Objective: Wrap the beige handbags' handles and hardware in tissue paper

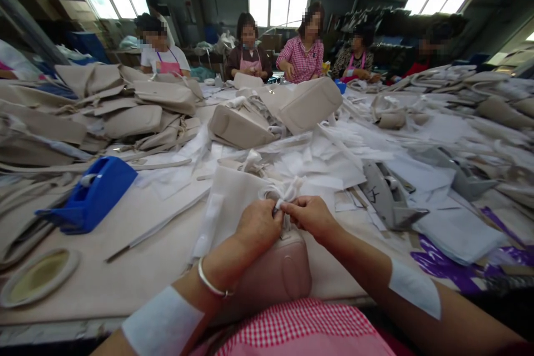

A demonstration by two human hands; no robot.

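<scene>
My left hand (259,225) and my right hand (314,216) meet in front of me, fingertips pinched on a looped white wrapping strip (295,188). Whether a handle or strap lies inside the strip I cannot tell. Just below, a pale pinkish-beige bag (275,272) lies against the table edge, partly covered by my left forearm. A white sheet (231,194) stands out behind my left hand. Part of the strip is hidden behind my fingers.
A blue tape dispenser (100,192) is at left, above a tape roll (39,278). Grey dispensers (390,194) sit at right near purple plastic (446,267). Beige bags (311,103) and white sheets (334,158) are heaped ahead. Several people work across the table.
</scene>
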